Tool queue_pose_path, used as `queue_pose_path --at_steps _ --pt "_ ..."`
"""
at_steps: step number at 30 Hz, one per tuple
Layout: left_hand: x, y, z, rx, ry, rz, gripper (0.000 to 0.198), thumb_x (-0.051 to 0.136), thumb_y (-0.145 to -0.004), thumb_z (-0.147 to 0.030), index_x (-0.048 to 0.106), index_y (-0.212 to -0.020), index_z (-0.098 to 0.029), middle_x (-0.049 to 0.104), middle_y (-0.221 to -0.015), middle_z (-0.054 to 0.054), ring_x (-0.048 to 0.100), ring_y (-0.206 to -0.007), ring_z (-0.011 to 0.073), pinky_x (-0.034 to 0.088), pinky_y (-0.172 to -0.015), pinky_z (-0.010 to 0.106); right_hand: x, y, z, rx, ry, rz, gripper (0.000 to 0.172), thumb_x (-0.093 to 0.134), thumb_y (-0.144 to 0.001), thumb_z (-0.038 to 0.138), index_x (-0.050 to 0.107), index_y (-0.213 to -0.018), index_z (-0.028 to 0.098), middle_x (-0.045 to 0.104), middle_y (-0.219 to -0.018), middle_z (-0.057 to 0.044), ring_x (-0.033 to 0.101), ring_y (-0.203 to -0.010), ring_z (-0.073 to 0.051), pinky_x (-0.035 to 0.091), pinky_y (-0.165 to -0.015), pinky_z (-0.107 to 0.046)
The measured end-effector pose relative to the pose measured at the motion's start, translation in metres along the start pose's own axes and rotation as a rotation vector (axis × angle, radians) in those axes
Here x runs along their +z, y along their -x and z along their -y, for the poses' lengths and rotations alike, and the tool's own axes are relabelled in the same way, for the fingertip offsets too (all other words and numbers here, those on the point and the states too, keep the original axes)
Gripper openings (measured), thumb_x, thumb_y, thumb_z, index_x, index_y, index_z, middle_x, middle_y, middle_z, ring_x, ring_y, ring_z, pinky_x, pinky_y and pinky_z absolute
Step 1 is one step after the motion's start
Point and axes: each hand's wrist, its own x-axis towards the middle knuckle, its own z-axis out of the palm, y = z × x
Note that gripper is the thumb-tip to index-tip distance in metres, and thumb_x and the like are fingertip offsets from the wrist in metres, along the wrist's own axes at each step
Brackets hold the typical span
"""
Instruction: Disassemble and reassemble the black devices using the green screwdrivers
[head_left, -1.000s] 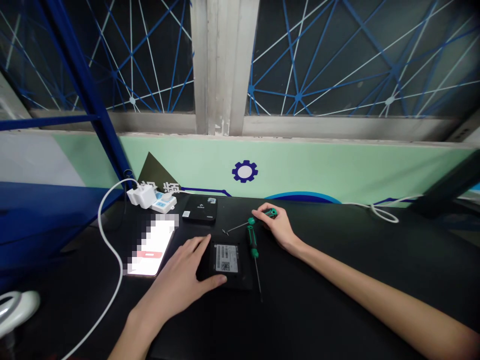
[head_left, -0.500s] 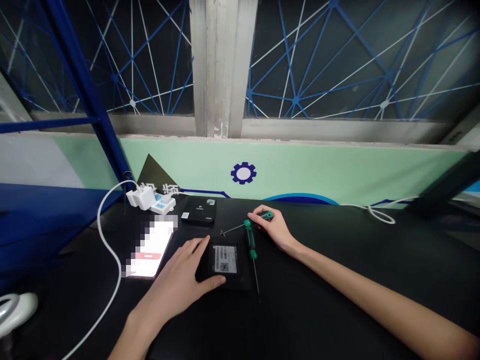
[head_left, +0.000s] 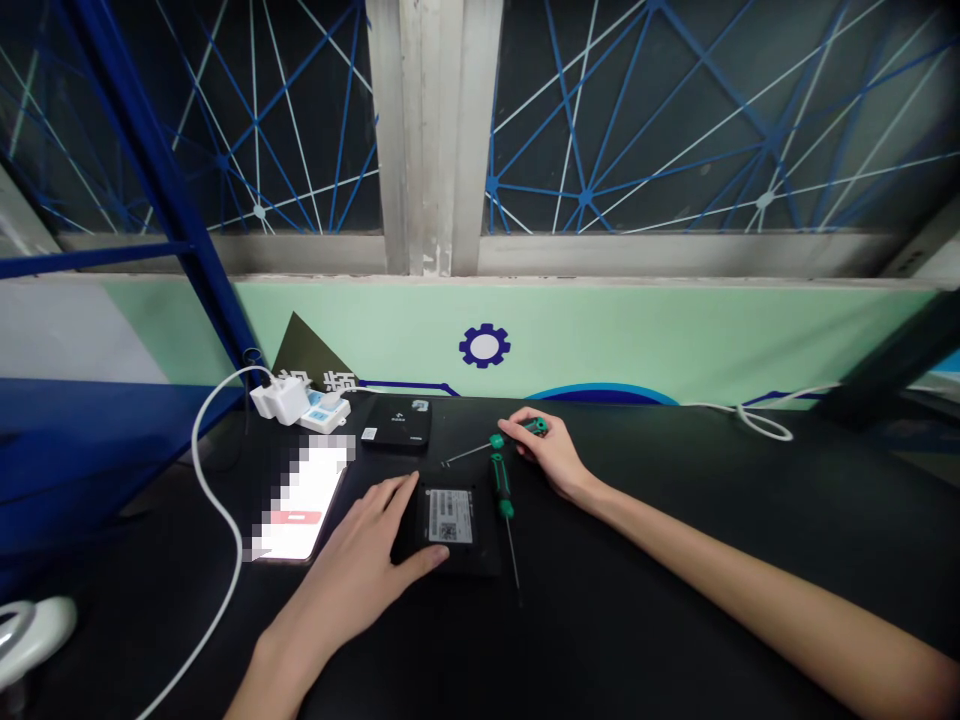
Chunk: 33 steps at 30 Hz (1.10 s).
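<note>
Hands well apart: the left hand (head_left: pixel 349 575) lies spread on a labelled black drive (head_left: pixel 450 530), and the right hand (head_left: pixel 547 452) pinches a green-handled screwdriver (head_left: pixel 496 441) at the drive's 1 o'clock, both much as a second ago. A second screwdriver (head_left: pixel 504 500) lies just beside the drive at 3 o'clock on the black bench (head_left: pixel 660 520). A flat black box (head_left: pixel 396 422) sits at 12 o'clock, a lit phone (head_left: pixel 300 510) at 9, and a power strip (head_left: pixel 324 412) at 11. Behind stand a mint-green wall panel (head_left: pixel 600 335) and a netted window (head_left: pixel 675 120).
</note>
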Motion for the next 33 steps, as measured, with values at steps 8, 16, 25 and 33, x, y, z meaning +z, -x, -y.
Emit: queue_pose_path --at_steps 8,16,25,33 --pt "-0.0017 0.0018 -0.0027 -0.016 0.005 0.021 0.079 0.043 -0.093 -0.071 0.026 -0.158 -0.03 0.035 -0.162 0.005 0.035 -0.147 0.0331 0.038 -0.115 0.048 -0.0042 0.0002 0.001 -0.027 -0.077 0.047 0.04 0.082 -0.072 0.052 0.059 -0.069 0.02 0.046 -0.05 0.006 0.035 -0.044 -0.009 0.022 -0.043 -0.025" --pt "-0.0017 0.0027 -0.0042 0.009 -0.005 0.01 0.074 0.035 -0.098 -0.068 0.026 -0.158 -0.028 0.037 -0.161 0.006 0.034 -0.148 0.0308 0.034 -0.118 0.05 -0.0085 0.0019 -0.0005 -0.038 -0.101 0.165 0.035 0.081 -0.076 0.047 0.061 -0.072 0.019 0.051 -0.05 0.005 0.04 -0.042 -0.008 0.023 -0.044 -0.024" --pt "0.0013 0.0034 -0.0009 0.023 -0.01 -0.021 0.058 0.031 -0.103 -0.058 0.028 -0.157 -0.036 0.041 -0.158 0.002 0.037 -0.146 0.0288 0.038 -0.116 0.051 -0.005 0.0045 0.0031 -0.02 0.002 0.256 0.037 0.078 -0.079 0.05 0.062 -0.072 0.018 0.055 -0.045 0.004 0.04 -0.039 -0.008 0.023 -0.044 -0.024" --pt "-0.0017 0.0035 -0.0057 0.038 -0.072 -0.03 0.048 0.034 -0.104 -0.054 0.036 -0.151 -0.048 0.045 -0.156 0.003 0.038 -0.145 0.0329 0.043 -0.109 0.057 -0.0021 0.0031 0.0056 0.012 0.064 0.242 0.039 0.079 -0.076 0.052 0.062 -0.068 0.018 0.054 -0.043 0.004 0.039 -0.039 -0.008 0.026 -0.045 -0.024"
